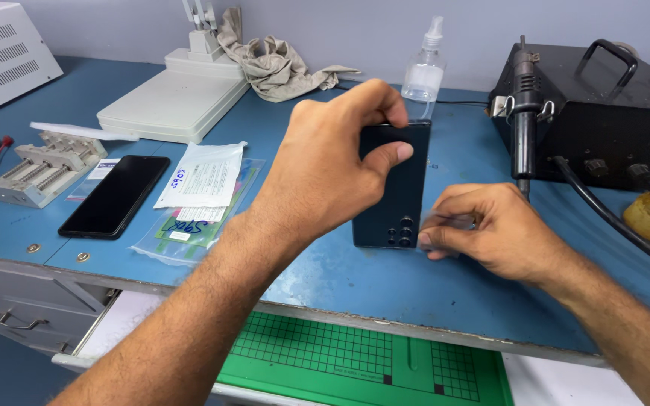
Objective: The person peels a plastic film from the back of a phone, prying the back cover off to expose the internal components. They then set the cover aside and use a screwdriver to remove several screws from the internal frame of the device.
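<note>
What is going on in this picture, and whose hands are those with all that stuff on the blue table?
The picture comes from a camera worn on a person's head, looking down, so the two bare hands are that person's own. The left hand pinches the top of a dark phone lying with its back up, so you see the little camera lenses. The right hand touches the phone's lower corner, holding something thin and clear that is hard to make out. On the blue workbench lie another black phone, plastic bags with paper slips, a spray bottle, a crumpled cloth and a black box with a hose and nozzle. A green mat lies in an open drawer below.
</note>
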